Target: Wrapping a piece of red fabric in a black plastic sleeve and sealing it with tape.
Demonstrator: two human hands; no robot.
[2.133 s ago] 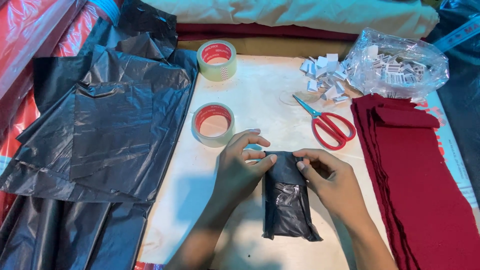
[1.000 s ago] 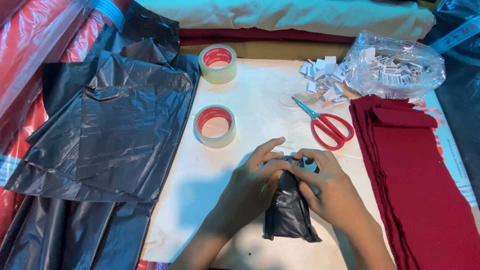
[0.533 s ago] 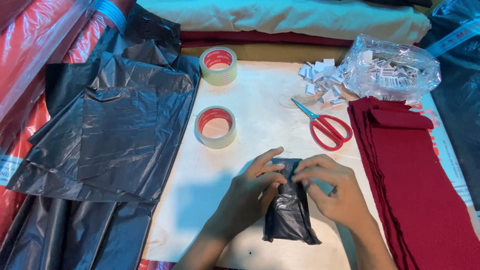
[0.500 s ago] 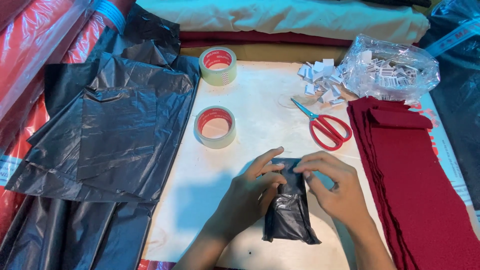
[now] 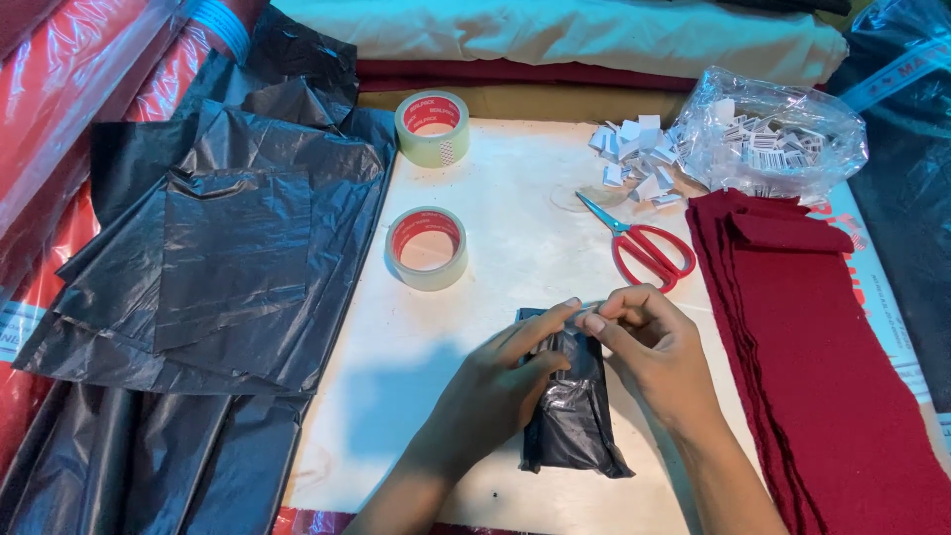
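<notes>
Black plastic-wrapped packet point(image 5: 573, 416), one of it, lies lengthwise near the front edge of the desk point(image 5: 505, 248), a little right of centre. Its wrap is glossy and creased, folded tight into a narrow oblong, with the far end bunched under my fingers. My left hand point(image 5: 495, 381) lies across the packet's left side, fingers stretched over its top end and pressing it down. My right hand point(image 5: 654, 347) is at the same end, thumb and forefinger pinched together on something small that I cannot make out, right against the left fingertips.

I count two rolls of clear tape with red cores: one point(image 5: 427, 248) mid-desk, the other point(image 5: 433, 128) at the far edge. One pair of red-handled scissors point(image 5: 642, 243) lies toward the right. A small heap of white paper tags point(image 5: 634, 163) sits by one clear bag point(image 5: 773, 139) full of more. Dark red cloth strips point(image 5: 822, 376) are stacked along the right edge; loose black plastic sheets point(image 5: 218, 267) overlap the left edge.
</notes>
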